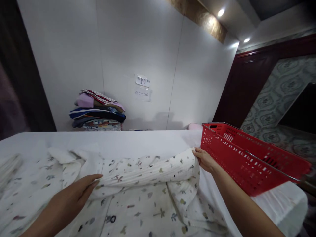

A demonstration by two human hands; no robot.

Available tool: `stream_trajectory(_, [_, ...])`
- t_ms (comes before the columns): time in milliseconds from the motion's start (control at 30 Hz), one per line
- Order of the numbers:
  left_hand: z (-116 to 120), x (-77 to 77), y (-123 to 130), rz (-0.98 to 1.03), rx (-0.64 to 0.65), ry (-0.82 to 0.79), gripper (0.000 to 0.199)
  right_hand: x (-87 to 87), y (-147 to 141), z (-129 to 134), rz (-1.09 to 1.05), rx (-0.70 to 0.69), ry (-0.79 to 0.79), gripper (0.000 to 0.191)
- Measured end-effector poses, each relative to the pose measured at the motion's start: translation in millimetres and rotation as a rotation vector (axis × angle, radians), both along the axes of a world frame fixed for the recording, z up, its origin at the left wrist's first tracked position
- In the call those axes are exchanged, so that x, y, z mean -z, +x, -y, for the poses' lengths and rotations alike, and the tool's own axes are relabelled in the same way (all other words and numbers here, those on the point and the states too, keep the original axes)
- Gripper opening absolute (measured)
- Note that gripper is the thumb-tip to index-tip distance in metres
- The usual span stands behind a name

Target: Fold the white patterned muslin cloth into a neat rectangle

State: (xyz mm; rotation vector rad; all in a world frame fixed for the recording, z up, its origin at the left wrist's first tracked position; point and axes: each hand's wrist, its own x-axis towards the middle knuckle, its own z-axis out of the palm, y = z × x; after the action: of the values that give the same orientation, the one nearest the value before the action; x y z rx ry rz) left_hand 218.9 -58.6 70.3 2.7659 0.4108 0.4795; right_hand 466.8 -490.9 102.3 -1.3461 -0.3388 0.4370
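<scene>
A white cloth garment (148,204) with small leaf and plant prints lies spread over the white table. One long strip of it is lifted and stretched between my two hands. At the strip's left end, my left hand (76,192) pinches the fabric between thumb and fingers. On the other side, my right hand (203,159) grips the strip's upper right corner, close to the red basket. Below that corner the cloth hangs in loose folds. More of the same printed fabric lies bunched to the left of my left hand.
A red perforated plastic basket (229,158) with metal handles stands at the table's right side. Folded clothes (98,112) are stacked at the back left against the white wall panel. A paper label (143,94) reading "45-50" is taped to the wall.
</scene>
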Motion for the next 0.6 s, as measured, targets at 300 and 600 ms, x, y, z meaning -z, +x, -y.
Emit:
stream_trajectory(300, [-8.2,20.7,-0.9,-0.079,0.007,-0.064,0.043,7.7,-13.1,-12.8,-0.001,0.049,-0.041,0.03])
stream_trajectory(600, [-15.2,30.9,2.2,-0.088,0.019,-0.062,0.043,12.3,-19.7,-20.8,0.035,0.16,-0.143,0.035])
